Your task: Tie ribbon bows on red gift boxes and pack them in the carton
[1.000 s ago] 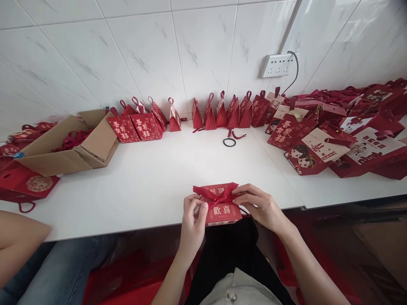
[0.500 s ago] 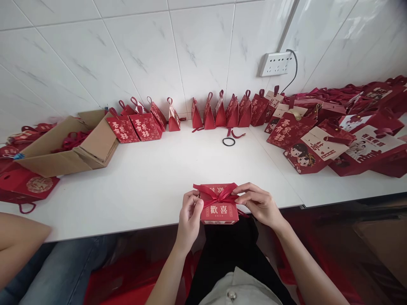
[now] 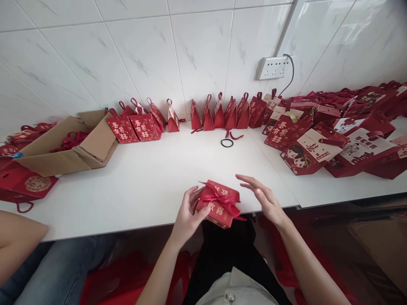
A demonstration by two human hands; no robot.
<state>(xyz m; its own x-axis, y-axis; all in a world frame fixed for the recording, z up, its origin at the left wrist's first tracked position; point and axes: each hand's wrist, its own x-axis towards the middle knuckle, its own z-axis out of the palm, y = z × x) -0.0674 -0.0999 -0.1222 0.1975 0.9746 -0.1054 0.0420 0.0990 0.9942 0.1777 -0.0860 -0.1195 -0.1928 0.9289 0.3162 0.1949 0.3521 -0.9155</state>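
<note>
At the table's front edge, my left hand (image 3: 190,215) grips a small red gift box (image 3: 219,217) by its left side, thumb on top and fingers behind. The box is tilted and turned, with pale characters printed on its faces. A red ribbon bow (image 3: 221,199) is tied across its top, one tail hanging at the right. My right hand (image 3: 262,199) is off the box, a short way to its right, with fingers stretched out and nothing in them.
Small red boxes with loops (image 3: 208,118) stand along the tiled wall. Left is an open cardboard box (image 3: 66,163) with red ribbon inside; right, a pile of red gift boxes (image 3: 286,133). A black ring (image 3: 227,143) lies mid-table. Another person's arm (image 3: 22,241) is at lower left.
My right hand has let go of the ribbon and moved right, its fingers opening. The gift box has turned and tilted in my left hand.
</note>
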